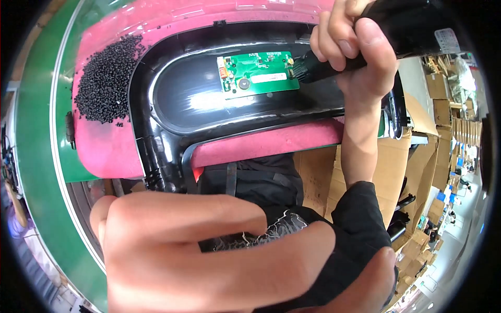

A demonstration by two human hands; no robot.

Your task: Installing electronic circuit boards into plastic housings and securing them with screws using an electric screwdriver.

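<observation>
Green rectangular circuit board point(258, 75) is positioned over the recessed panel of a glossy black curved plastic housing point(180, 99). The housing is supported on a pink mat point(107, 151) on the green table point(39, 135). A thick black tool point(409, 28) is gripped in the right hand point(362, 60); its tip is directed at the board's right edge, though contact cannot be confirmed. The left hand point(167, 255) is held at the near side, fingers bent; whether anything is grasped cannot be determined. A heap of small black pieces point(104, 81) is located left of the housing.
</observation>
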